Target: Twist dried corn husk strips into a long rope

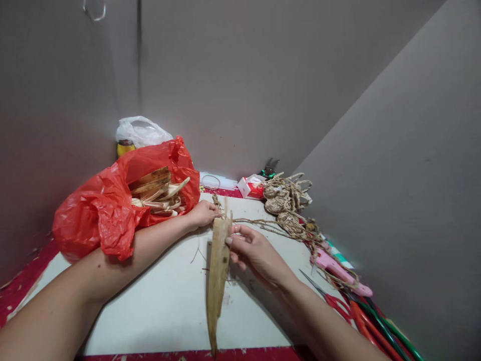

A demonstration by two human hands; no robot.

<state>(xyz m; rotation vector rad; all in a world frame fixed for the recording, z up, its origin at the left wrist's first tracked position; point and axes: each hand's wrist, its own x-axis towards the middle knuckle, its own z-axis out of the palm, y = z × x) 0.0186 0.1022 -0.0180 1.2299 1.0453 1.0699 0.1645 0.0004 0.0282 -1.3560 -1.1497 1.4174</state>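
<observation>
My right hand (252, 249) pinches a long dried husk strip (218, 263) near its upper end, thumb on top. The strip is tan with a dark spot and tapers downward toward the front edge of the board. Just beyond it, my left hand (205, 213) is closed on the end of a twisted fibre cord (255, 221), resting low over the board; its fingertips are partly hidden. From there the cord runs right, behind the strip, to a bundle of coiled cord (287, 200). A small knotted tuft (216, 200) shows above my left fingers.
A red plastic bag (112, 200) holding dried husks (160, 188) stands at left, against my left forearm. Along the right edge lie red-handled scissors (334, 301), a pink-handled tool (343, 273) and other handled tools. A small red-and-white box (251, 187) sits at the back of the white board (158, 311).
</observation>
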